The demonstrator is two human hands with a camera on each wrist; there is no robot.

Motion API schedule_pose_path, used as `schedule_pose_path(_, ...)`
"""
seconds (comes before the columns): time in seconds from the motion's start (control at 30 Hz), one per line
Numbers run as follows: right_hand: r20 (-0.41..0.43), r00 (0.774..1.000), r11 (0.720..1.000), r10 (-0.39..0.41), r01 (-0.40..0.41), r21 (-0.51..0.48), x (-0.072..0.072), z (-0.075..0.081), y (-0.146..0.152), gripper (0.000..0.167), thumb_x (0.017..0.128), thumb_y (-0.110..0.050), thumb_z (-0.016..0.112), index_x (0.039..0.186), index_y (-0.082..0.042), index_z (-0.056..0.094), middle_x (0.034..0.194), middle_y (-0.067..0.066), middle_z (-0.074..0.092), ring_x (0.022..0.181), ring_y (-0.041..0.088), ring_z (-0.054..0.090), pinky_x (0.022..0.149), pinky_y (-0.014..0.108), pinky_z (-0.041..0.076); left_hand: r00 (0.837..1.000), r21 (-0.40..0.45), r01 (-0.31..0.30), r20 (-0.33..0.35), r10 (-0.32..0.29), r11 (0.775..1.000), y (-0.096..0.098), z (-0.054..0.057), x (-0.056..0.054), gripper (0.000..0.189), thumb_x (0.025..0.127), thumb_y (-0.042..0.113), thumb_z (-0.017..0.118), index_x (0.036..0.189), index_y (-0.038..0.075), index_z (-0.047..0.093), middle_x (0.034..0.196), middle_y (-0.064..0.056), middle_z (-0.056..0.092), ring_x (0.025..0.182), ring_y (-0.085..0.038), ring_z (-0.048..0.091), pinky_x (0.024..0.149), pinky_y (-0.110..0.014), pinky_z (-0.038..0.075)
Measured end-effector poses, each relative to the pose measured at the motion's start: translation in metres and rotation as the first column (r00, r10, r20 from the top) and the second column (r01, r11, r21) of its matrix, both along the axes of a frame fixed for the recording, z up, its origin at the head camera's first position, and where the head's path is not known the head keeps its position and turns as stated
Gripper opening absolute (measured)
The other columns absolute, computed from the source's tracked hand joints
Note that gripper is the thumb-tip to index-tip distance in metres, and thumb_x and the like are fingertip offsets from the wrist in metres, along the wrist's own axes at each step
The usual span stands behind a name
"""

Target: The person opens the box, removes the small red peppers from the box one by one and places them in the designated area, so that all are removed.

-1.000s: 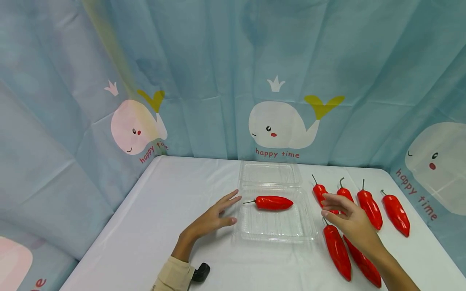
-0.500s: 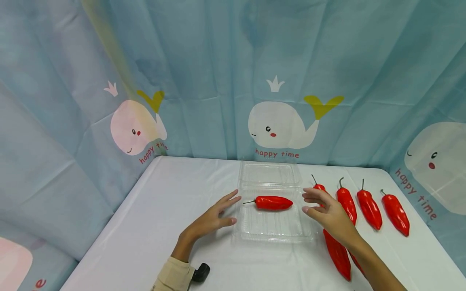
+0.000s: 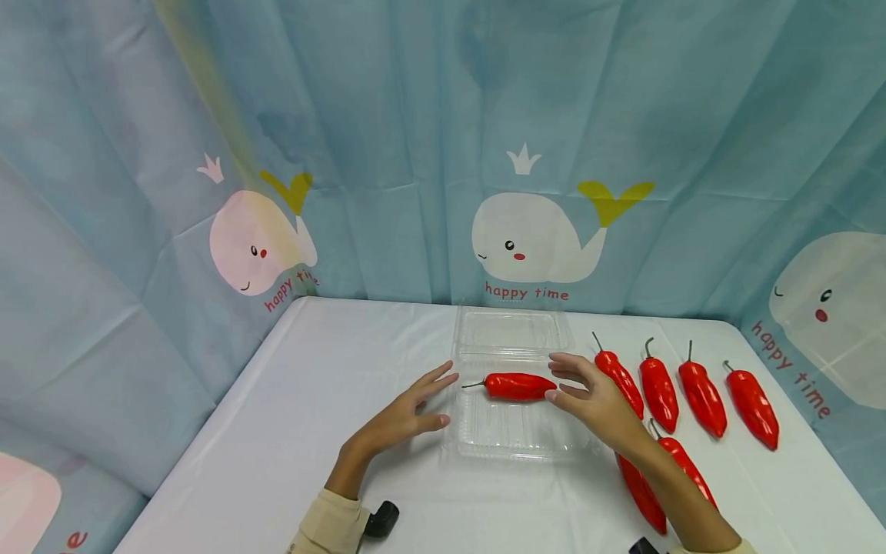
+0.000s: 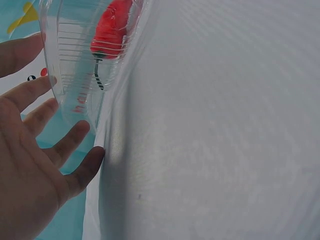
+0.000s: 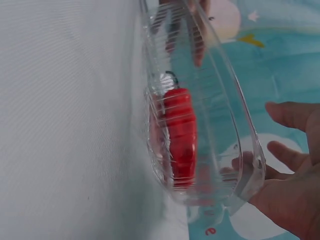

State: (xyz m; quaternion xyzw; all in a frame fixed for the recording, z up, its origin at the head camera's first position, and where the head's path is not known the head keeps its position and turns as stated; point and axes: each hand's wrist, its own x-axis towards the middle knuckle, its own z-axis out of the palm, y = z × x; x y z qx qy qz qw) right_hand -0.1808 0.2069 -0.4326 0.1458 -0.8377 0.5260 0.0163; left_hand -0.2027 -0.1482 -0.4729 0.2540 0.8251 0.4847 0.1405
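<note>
One red chili pepper (image 3: pixel 517 386) lies crosswise inside a clear plastic clamshell box (image 3: pixel 512 437), its green stem toward the left. The lid (image 3: pixel 514 329) of this box is folded back, away from the person. By the left rim, my left hand (image 3: pixel 398 422) is spread with straight fingers and holds nothing. In the left wrist view its fingertips (image 4: pixel 79 129) are close to the box wall; contact cannot be told. My right hand (image 3: pixel 598 404) hovers over the box's right side, thumb near the pepper's tip, fingers loosely bent and nothing in them.
Several more red peppers (image 3: pixel 702 400) lie on the white-covered table (image 3: pixel 332 346) to the right of the box, two of them partly under the right forearm. A blue curtain (image 3: pixel 401 231) printed with whales stands behind the table. A black wrist device (image 3: pixel 382 519) is on the left sleeve.
My right hand has moved left, from above the loose peppers to over the box's right side. The left hand, the box and the pepper inside have stayed in place.
</note>
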Motion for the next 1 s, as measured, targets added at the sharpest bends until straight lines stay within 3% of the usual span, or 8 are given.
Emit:
schedule_pose_path(0.23, 0.025, 0.999, 0.999, 0.033, -0.033, 0.015, -0.009, -0.002, -0.011, 0.069, 0.095, -0.026, 0.079, 0.155, -0.007, 0.049, 0.153, 0.019, 0.056, 0.142, 0.041, 0.053, 0.113, 0.053, 0.046, 1.000, 0.012, 0.007, -0.002, -0.007, 1.000, -0.001, -0.001, 0.000, 0.071, 0.101, 0.025, 0.064, 0.166, 0.016, 0.038, 0.178, 0.002, 0.017, 0.164, -0.034, 0.017, 0.125, -0.067, 0.026)
schedule_pose_path(0.43, 0.040, 0.998, 0.998, 0.038, -0.040, 0.054, -0.015, -0.007, -0.018, 0.071, 0.094, -0.030, 0.079, 0.156, -0.012, 0.049, 0.154, 0.017, 0.057, 0.146, 0.039, 0.050, 0.119, 0.060, 0.039, 1.000, 0.021, 0.016, -0.001, -0.016, 1.000, -0.001, 0.000, 0.000, 0.071, 0.101, 0.024, 0.065, 0.166, 0.015, 0.037, 0.179, 0.000, 0.016, 0.163, -0.033, 0.017, 0.125, -0.067, 0.026)
schedule_pose_path(1.0, 0.122, 0.992, 0.995, 0.031, -0.042, 0.091, -0.031, -0.012, -0.029, 0.070, 0.096, -0.029, 0.076, 0.158, -0.012, 0.047, 0.156, 0.017, 0.054, 0.149, 0.044, 0.044, 0.113, 0.063, 0.046, 1.000, 0.010, 0.009, -0.002, -0.009, 1.000, -0.001, 0.000, 0.000, 0.071, 0.101, 0.023, 0.065, 0.166, 0.017, 0.038, 0.179, 0.003, 0.016, 0.164, -0.031, 0.016, 0.126, -0.067, 0.026)
